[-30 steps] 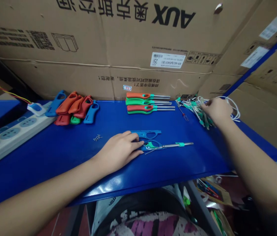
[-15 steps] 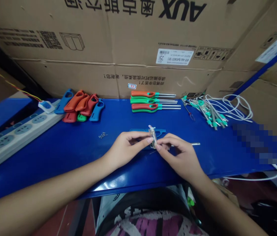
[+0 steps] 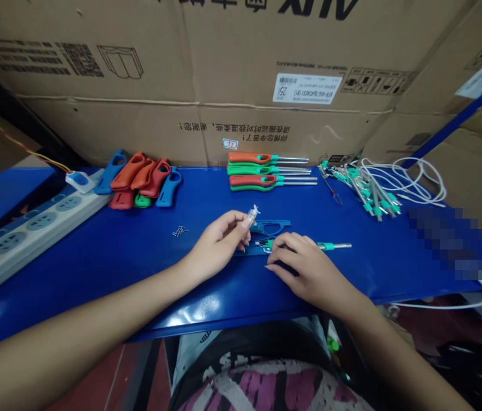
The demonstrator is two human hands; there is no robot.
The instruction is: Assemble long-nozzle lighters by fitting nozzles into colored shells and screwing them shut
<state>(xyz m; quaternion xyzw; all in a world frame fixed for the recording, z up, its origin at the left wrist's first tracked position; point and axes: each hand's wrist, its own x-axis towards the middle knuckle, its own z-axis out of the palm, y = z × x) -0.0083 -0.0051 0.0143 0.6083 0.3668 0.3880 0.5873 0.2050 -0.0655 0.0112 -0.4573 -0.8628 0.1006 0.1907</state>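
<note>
- Clearly, in the head view, the left hand (image 3: pixel 217 240) pinches a small clear tube (image 3: pixel 251 217) between thumb and fingers, with its white tip poking up.
- The right hand (image 3: pixel 313 274) is bent over the metal rod (image 3: pixel 342 245) with green bits, low over the blue table (image 3: pixel 104 274). I can't tell if its fingers squeeze anything.
- A blue handle half (image 3: pixel 281 224) lies just behind the rod, between the hands and the stack of lighters (image 3: pixel 251 181).
- The tube looks light, hard and a bit slippery. Its tip looks easy to break, so the fat middle is the best place to hold.
- The rod looks stiff and smooth, but its thin wires look bendy. It is best held by the metal. The handle half looks light and may slide if bumped.
- Tiny screws (image 3: pixel 179 231) lie to the left. Bright handles (image 3: pixel 127 174) sit by the power strip (image 3: pixel 44 222). More rods (image 3: pixel 375 197) lie at the right, near a little screwdriver (image 3: pixel 336 197) and a white cord (image 3: pixel 433 168).
- The big cardboard (image 3: pixel 206 51) has upside-down writing. Big cut-off letters look like AUX, and some Chinese words say thank you. Its white label (image 3: pixel 308 88) shows 25, but the small print is blurry.
</note>
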